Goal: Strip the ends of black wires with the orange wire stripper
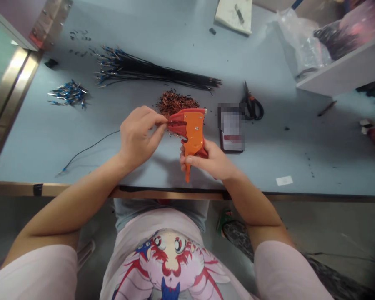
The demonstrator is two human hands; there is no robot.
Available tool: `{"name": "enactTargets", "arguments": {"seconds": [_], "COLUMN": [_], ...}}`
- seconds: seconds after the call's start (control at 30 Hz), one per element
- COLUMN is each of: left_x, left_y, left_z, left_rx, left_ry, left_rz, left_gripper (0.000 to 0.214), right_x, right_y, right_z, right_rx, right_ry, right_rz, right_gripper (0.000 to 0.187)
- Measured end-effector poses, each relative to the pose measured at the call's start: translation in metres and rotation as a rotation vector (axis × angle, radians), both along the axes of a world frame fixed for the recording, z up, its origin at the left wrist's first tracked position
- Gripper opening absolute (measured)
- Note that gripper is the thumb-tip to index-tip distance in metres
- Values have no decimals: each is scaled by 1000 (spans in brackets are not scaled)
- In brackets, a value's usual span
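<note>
My right hand (211, 160) is wrapped round the handles of an orange and red wire stripper (190, 131), held upright above the table's near edge. My left hand (140, 133) is pinched at the tool's jaws on the left side; what its fingertips hold is too small to make out. Just behind the tool lies a heap of copper-coloured wire scraps (178, 102). A single black wire (87, 150) with a blue end lies on the pale blue table (300, 141) to the left of my left hand.
A bundle of black wires (156, 73) with blue terminals lies across the back. Loose blue terminals (68, 92) sit far left. Black-handled scissors (251, 104) and a phone (231, 129) lie right of the tool. A white shelf (340, 71) holding plastic bags stands back right.
</note>
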State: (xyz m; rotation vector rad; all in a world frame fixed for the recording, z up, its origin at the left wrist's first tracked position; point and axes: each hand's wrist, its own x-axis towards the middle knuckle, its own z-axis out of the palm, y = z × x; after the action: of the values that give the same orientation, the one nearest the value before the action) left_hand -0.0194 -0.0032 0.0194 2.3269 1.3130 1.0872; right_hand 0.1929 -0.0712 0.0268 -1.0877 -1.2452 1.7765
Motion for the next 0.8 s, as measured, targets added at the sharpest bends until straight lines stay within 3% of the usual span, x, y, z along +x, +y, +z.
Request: {"name": "enactTargets", "arguments": {"seconds": [0.8], "left_x": [1], "left_y": [-3], "left_z": [3], "left_rx": [38], "left_ry": [-50], "left_rz": [-18], "left_gripper": [17], "right_x": [-1], "right_y": [0], "right_z": [1], "right_rx": [23], "right_ry": [-108], "right_rz": [-11], "right_gripper": [38]}}
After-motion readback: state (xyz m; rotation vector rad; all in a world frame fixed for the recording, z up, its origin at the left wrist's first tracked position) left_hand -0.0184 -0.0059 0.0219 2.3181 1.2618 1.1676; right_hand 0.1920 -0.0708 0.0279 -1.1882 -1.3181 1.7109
